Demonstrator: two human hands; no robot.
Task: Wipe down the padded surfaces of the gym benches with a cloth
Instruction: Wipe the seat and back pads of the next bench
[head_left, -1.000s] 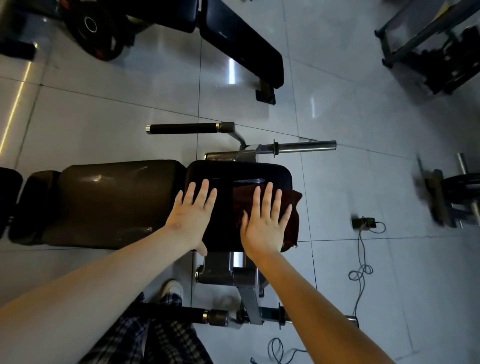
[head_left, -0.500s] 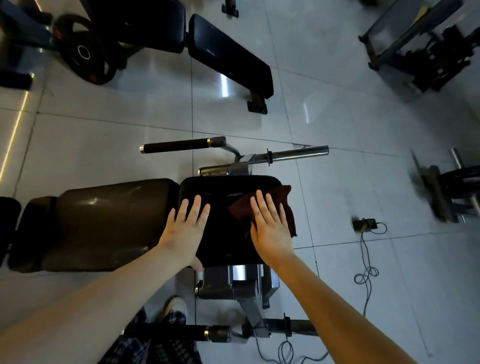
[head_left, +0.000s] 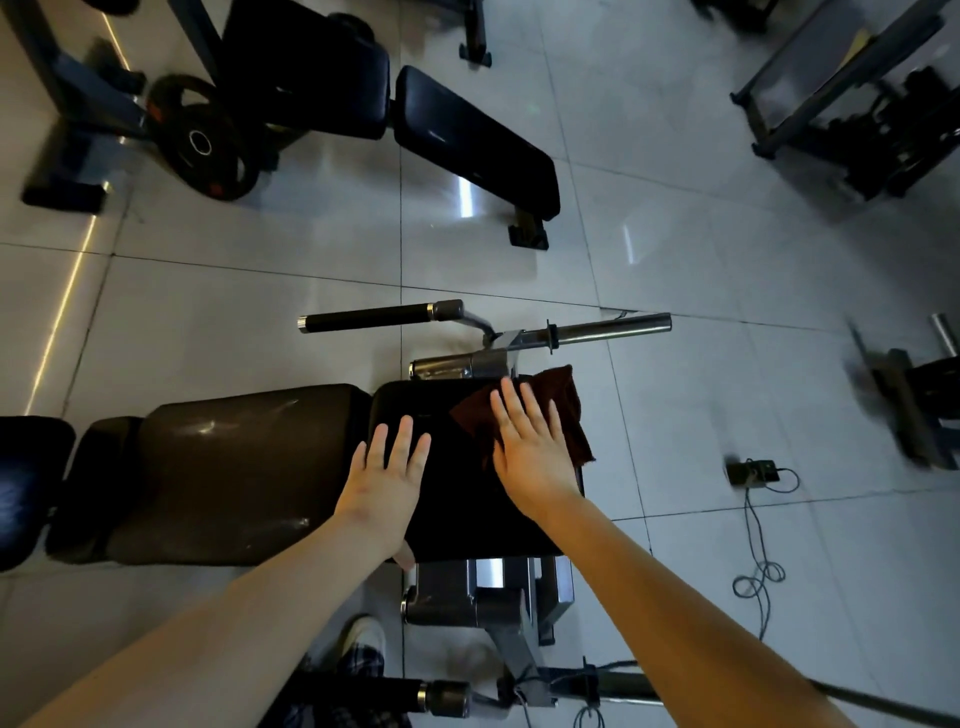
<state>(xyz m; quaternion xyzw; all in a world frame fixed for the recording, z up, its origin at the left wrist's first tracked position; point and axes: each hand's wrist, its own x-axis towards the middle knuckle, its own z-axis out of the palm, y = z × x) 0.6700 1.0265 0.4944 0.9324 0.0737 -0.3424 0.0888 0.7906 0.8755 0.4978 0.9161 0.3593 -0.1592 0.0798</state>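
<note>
The right hand (head_left: 530, 460) is lying flat on the dark reddish-brown terry cloth (head_left: 565, 397), its straight fingers (head_left: 511, 410) spread apart and pressing the fabric onto the far right corner of the black padded seat cushion (head_left: 467, 514). The cloth is showing beyond the fingertips and on both sides of them, with its right edge hanging past the cushion's side. The left hand (head_left: 387, 480) is resting open just beside it on the cushion's bare left part, its fingers (head_left: 402, 441) straight and slightly apart, clear of the cloth. The worn brown padded backrest (head_left: 234, 467) is adjoining the cushion on the left, above the grey tiled floor (head_left: 208, 312).
</note>
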